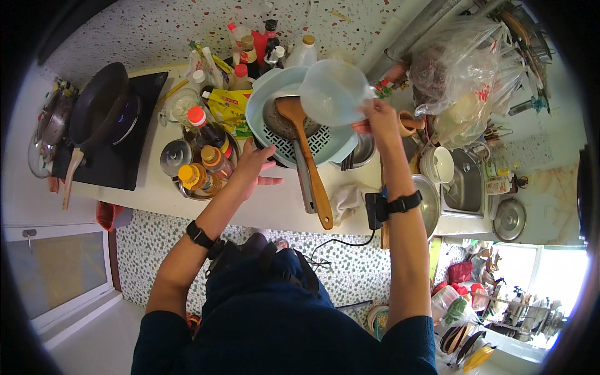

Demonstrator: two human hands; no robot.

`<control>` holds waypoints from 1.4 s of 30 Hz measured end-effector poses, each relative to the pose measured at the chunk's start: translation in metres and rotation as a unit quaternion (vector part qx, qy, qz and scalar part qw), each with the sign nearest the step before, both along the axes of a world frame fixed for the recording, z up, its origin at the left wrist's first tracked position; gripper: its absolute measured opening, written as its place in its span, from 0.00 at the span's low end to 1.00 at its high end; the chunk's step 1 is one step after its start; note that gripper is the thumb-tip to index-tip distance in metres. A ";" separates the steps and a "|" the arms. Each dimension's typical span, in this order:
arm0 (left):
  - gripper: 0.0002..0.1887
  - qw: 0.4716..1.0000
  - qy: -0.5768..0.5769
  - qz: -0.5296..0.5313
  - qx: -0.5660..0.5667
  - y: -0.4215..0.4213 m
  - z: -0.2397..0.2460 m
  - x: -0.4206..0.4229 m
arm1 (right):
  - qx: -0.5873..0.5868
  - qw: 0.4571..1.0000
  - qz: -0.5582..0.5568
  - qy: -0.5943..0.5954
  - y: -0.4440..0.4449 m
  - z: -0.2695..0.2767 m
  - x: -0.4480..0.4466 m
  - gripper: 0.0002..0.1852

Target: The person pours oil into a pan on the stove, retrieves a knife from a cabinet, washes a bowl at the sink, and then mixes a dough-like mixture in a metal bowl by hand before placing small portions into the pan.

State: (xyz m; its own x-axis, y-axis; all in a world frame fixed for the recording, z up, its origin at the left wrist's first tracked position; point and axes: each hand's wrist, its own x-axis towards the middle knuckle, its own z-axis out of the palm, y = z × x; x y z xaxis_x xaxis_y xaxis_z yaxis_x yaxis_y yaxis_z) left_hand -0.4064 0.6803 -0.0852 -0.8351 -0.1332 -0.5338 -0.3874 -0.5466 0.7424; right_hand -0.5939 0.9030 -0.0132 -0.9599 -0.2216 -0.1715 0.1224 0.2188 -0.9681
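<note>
My right hand (377, 117) grips the rim of a translucent plastic bowl (335, 91), tilted above the right side of a pale blue plastic colander basket (255, 105). In the basket rest a wooden spatula (300, 119) and a perforated metal skimmer (276, 119), their handles (304, 183) reaching over the front rim. My left hand (255, 168) holds nothing, its fingers spread just left of the basket. Near it stand a dark sauce bottle with a red cap (208, 131) and yellow-capped jars (192, 177) on a round metal tray.
A frying pan (101, 105) sits on the black cooktop (124, 159) at left. Bottles and seasoning packets (229, 105) crowd the counter's back. A cloth (349, 199), metal bowl (424, 206), white bowls (438, 166), sink (464, 183) and plastic bags (468, 79) lie to the right.
</note>
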 end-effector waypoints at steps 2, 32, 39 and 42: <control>0.48 1.000 0.004 -0.003 -0.005 0.000 -0.002 0.008 | -0.012 0.999 -0.017 0.032 0.025 0.009 0.001 0.13; 0.17 0.994 -0.051 -0.087 -0.037 0.156 -0.024 0.088 | -0.062 0.992 -0.086 -0.068 0.273 -0.102 -0.083 0.24; 0.17 0.977 0.004 -0.121 -0.174 0.168 -0.055 0.068 | -0.043 0.995 -0.065 -0.069 0.243 -0.096 -0.078 0.16; 0.20 0.869 0.163 -0.121 -0.452 0.189 -0.078 0.019 | -0.069 0.993 -0.064 -0.064 0.224 -0.090 -0.070 0.16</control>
State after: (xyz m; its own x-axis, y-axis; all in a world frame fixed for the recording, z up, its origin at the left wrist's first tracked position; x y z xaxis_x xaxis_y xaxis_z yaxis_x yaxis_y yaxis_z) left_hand -0.3874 0.8696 -0.1634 -0.9840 -0.1750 -0.0329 -0.0992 0.3853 0.9175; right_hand -0.6638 1.1268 -0.1034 -0.9542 -0.1284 -0.2701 0.2645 0.0595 -0.9626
